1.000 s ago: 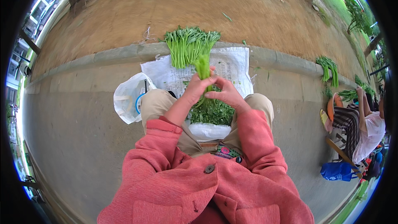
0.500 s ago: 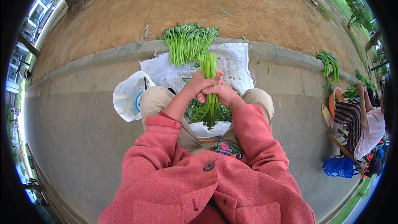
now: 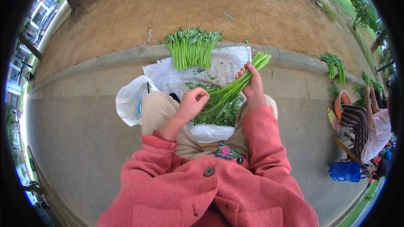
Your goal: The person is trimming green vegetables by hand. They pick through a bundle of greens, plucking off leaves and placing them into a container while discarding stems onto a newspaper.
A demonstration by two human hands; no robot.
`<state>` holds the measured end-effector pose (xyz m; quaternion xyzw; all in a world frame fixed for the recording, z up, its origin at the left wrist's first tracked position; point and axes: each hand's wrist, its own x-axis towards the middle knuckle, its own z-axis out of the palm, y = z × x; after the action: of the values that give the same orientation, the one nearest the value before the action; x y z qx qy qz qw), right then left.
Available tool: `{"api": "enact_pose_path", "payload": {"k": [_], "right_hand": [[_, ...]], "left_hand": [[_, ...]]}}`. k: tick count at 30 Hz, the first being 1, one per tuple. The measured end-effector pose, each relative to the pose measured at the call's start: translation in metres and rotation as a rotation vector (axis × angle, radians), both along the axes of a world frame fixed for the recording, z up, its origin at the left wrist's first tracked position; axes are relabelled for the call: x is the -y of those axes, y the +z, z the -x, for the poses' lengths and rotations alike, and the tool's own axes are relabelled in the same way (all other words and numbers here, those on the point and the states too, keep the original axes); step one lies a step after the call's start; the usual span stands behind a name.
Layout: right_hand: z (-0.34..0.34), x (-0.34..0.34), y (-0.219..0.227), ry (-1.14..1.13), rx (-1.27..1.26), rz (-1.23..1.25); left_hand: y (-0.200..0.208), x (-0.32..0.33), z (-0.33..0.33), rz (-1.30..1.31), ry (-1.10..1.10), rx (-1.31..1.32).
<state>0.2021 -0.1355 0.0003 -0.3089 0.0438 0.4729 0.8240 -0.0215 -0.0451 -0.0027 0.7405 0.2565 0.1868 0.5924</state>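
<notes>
My right hand [image 3: 253, 86] is wrapped round a bunch of leafy greens [image 3: 235, 87], long pale-green stalks with dark leaves. The bunch slants, its cut ends pointing up to the right and its leaves hanging down to the left. At the leafy end, my left hand [image 3: 192, 103] is closed, thumb and fingers pressed together beside the leaves; what is between them is hidden. Below lies a heap of loose leaves [image 3: 219, 117] between my knees. Beyond, a neat row of similar greens [image 3: 192, 50] rests on a white woven sack [image 3: 235, 59] with print.
A white plastic bag [image 3: 126, 103] stands by my left knee. Behind the sack runs a concrete curb [image 3: 122, 57], with bare soil beyond. At the right, another person [image 3: 374, 128] sits handling greens near an orange basin [image 3: 345, 98] and a blue bag [image 3: 345, 171].
Both hands were together round the upright bunch. They have parted: my right hand has moved right with the bunch, now tilted, and my left hand has shifted slightly left and down.
</notes>
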Motion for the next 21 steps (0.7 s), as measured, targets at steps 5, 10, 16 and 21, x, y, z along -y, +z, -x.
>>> {"api": "enact_pose_path", "payload": {"k": [5,10,16,21], "right_hand": [[0.001,0.005,0.007,0.01,0.004,-0.097],[0.004,0.002,0.005,0.042,0.043,-0.093],[0.004,0.003,0.007,0.026,0.082,-0.072],[0.006,0.002,0.012,-0.004,0.14,-0.02]], "left_hand": [[0.009,0.017,-0.004,-0.529,0.017,0.065],[-0.004,0.025,-0.015,-0.353,0.01,0.005],[-0.007,0.022,-0.012,-0.319,-0.005,0.061],[0.003,0.018,-0.011,-0.554,-0.045,0.081]]}}
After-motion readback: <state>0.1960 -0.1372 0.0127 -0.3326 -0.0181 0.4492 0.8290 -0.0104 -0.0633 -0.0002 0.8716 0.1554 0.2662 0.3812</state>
